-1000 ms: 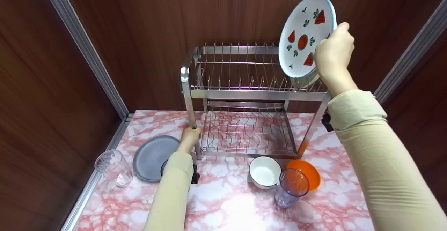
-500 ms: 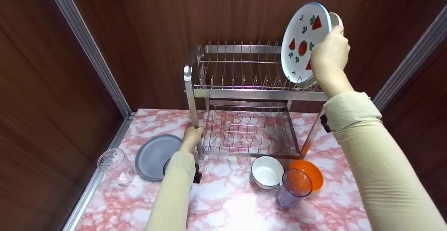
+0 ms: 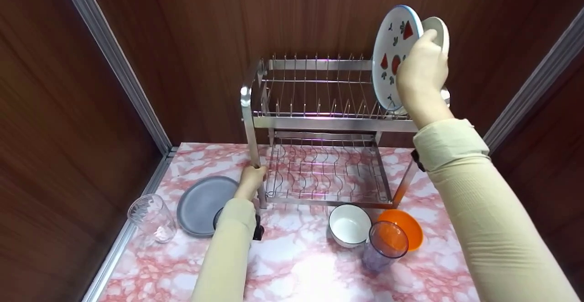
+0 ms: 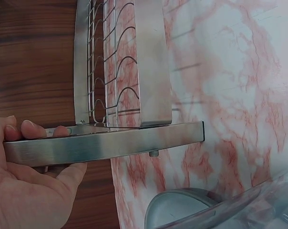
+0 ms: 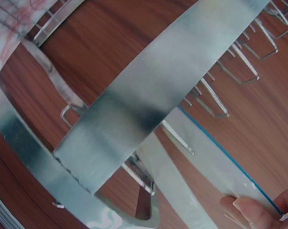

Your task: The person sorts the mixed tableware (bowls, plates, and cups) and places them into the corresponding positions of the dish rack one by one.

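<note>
In the head view, the right hand (image 3: pixel 423 71), at upper right, pinches the near rim of a watermelon-patterned plate (image 3: pixel 387 67), which stands steeply on edge at the right end of the upper tier of a two-tier metal dish rack (image 3: pixel 337 123). A cream-coloured plate (image 3: pixel 440 33) stands just to its right, partly hidden by the hand. Left of centre, the left hand (image 3: pixel 251 179) is wrapped round the rack's front post. A grey plate (image 3: pixel 198 208) and a clear tumbler (image 3: pixel 153 220) stand at lower left; a white bowl (image 3: pixel 349 225), an orange bowl (image 3: pixel 413 231) and a purple-tinted tumbler (image 3: pixel 383 254) cluster at lower right on the marbled tabletop (image 3: pixel 292 274). In the left wrist view, fingers and thumb close round the post at left, fingertips above and thumb below. In the right wrist view, fingertips and thumb grip the blue rim at lower right, while the plate's other end passes behind the rack's front bar, among the wires. The step appears to be seating this plate; the next move probably calls for squaring its lower edge between wires before loosening the pinch.
</note>
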The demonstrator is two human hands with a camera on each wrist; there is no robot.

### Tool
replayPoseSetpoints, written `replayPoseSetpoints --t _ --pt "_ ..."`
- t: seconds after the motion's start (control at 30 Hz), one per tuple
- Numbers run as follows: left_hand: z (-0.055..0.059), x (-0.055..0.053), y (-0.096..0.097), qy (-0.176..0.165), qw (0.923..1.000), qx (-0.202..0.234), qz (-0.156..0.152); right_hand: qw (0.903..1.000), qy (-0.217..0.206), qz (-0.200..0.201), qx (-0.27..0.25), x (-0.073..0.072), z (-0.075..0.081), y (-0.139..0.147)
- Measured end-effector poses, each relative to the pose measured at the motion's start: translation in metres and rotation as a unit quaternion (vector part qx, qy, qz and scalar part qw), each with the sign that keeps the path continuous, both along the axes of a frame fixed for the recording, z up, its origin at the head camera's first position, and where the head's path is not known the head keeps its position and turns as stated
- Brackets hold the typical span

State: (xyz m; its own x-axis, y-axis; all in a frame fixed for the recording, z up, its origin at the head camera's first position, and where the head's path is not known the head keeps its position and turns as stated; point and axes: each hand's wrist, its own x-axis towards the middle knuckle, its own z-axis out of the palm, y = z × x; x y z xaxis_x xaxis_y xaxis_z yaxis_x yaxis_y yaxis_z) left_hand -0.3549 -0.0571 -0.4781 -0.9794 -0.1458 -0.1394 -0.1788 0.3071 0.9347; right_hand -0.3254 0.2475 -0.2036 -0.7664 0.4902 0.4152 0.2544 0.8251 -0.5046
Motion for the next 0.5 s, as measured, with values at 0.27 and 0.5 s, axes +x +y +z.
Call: replayPoseSetpoints --t 0.27,0.5 --pt "-0.002 0.000 0.001 0.007 1.0000 0.005 0.002 0.9999 -0.008 0.002 0.006 -0.004 -0.009 0.000" --pt "-0.002 -0.003 0.000 0.008 0.9999 -0.009 0.002 0.9999 -0.005 0.002 -0.013 -0.008 -0.016 0.003"
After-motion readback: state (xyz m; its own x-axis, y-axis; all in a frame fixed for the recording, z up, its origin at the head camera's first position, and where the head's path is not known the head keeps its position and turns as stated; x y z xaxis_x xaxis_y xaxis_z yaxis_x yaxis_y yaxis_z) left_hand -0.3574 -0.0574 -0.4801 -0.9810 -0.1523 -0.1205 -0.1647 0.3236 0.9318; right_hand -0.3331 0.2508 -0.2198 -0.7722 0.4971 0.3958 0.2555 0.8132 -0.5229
